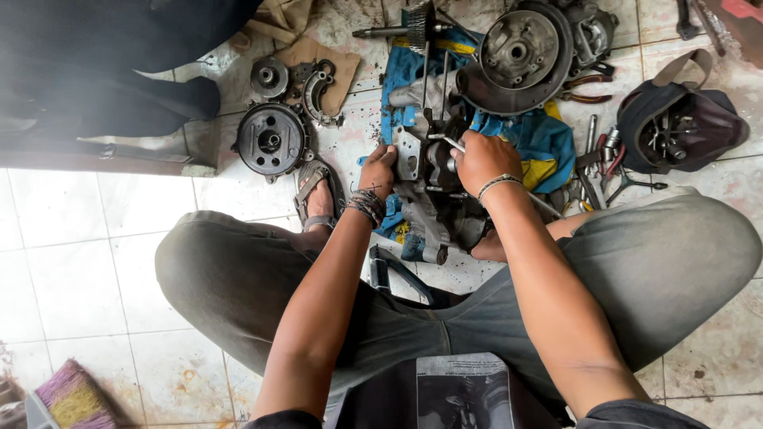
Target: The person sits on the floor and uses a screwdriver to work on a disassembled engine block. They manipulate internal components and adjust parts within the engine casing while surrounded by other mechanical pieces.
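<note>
Head view: left hand gripping the engine casing, right hand fisted around a thin metal rod above it.

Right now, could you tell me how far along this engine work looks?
Done: drum, brake shoes and hub plate lie removed. In hand: left hand steadies the engine case; right hand works a thin tool. Left: the case remains uncleaned and unassembled.

Greasy engine casing, upright, on floor
</note>
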